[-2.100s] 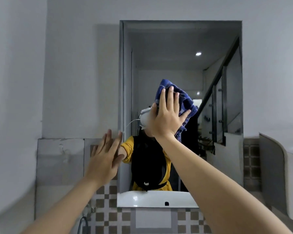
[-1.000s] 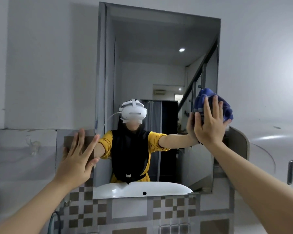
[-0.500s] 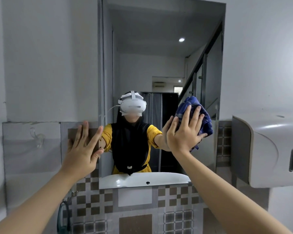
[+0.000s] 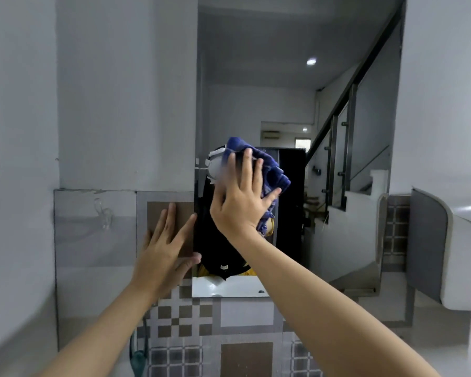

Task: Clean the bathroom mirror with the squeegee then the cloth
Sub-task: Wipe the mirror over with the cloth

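The mirror (image 4: pixel 297 104) fills the wall ahead of me above the patterned tiles (image 4: pixel 191 322), with a white dispenser (image 4: pixel 462 254) mounted well off to its right. I keep my left hand (image 4: pixel 163 248) spread flat against the tiled wall just beside the mirror's left edge, I judge to steady myself while I lean in. My right hand (image 4: pixel 239 202), fingers splayed, presses the bunched blue cloth (image 4: pixel 269 170) flat against the glass low on its left side so the whole palm pushes it, and no squeegee is visible, so I take this as the wiping stage.
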The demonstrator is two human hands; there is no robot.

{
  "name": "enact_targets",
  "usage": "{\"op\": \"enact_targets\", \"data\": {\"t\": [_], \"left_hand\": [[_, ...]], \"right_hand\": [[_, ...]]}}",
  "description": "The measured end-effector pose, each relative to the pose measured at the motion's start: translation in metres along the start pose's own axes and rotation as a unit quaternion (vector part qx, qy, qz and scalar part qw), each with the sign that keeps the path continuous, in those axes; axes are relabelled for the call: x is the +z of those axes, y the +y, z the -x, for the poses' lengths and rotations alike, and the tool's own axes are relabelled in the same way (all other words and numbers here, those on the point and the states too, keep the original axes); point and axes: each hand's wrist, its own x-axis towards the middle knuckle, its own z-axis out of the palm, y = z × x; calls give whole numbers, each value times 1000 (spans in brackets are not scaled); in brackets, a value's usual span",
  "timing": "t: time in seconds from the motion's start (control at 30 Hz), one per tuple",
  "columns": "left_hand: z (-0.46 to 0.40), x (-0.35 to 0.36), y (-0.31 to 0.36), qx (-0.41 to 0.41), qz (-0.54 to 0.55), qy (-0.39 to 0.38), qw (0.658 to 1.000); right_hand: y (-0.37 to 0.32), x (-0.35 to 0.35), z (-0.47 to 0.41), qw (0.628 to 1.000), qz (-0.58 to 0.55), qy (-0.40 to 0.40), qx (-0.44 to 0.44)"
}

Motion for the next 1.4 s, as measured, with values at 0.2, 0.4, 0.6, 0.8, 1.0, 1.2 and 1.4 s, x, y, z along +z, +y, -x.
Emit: {"op": "enact_targets", "data": {"t": [0.2, 0.4, 0.6, 0.8, 1.0, 1.2, 1.4], "left_hand": [[23, 15, -8, 12, -30, -13, 999], [24, 17, -8, 9, -43, -5, 999], [23, 18, -9, 15, -46, -6, 999], [22, 19, -8, 15, -60, -9, 998], [22, 20, -7, 13, -69, -10, 998], [22, 20, -6, 7, -74, -20, 997], [23, 18, -5, 4, -68, -26, 997]], "right_hand": [[-13, 8, 13, 971, 25, -83, -223], [51, -13, 10, 917, 77, -112, -376], [145, -52, -2, 925, 120, -74, -352], [237, -86, -14, 948, 156, -60, -272], [251, -82, 13, 994, 51, -10, -94], [178, -49, 45, 984, 62, 32, 161], [87, -9, 65, 994, 14, 55, 97]]}}
